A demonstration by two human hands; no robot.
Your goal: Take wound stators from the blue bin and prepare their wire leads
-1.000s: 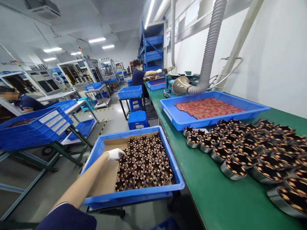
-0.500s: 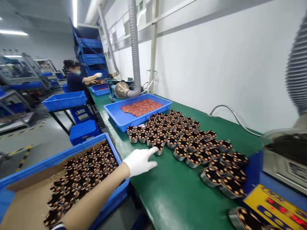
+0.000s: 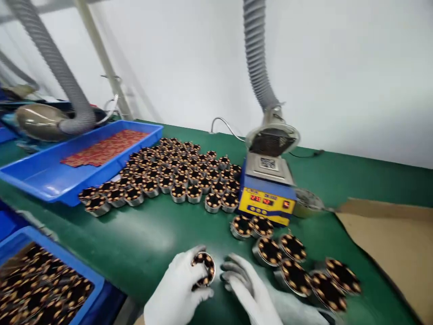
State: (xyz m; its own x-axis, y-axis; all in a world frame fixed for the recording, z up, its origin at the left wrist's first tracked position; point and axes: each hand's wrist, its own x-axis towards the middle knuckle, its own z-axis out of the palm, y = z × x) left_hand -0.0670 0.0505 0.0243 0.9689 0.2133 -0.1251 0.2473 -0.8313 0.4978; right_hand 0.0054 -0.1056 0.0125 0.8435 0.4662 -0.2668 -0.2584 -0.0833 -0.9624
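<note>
White gloves cover both of my hands. My left hand (image 3: 181,286) grips a round metal ring part (image 3: 210,266) with copper windings and a black centre, low in the middle of the view. Just right of it, my right hand (image 3: 245,286) has its fingers curved and a little apart, with nothing seen between them, not touching the part. Similar parts (image 3: 294,275) stand to the right of my right hand. A large group of the same parts (image 3: 165,171) covers the green table (image 3: 145,234) further back.
A blue tray (image 3: 43,185) holds flat red pieces (image 3: 104,146). Behind my hands stands a blue and yellow machine (image 3: 267,203) with a lit display. Cardboard (image 3: 392,239) lies at the right. A blue bin (image 3: 94,275) of parts is at lower left.
The view has swung to the right. My left hand, earlier reaching to a part at the group's front edge, is now closer and grips a part. My right hand has come into view.
</note>
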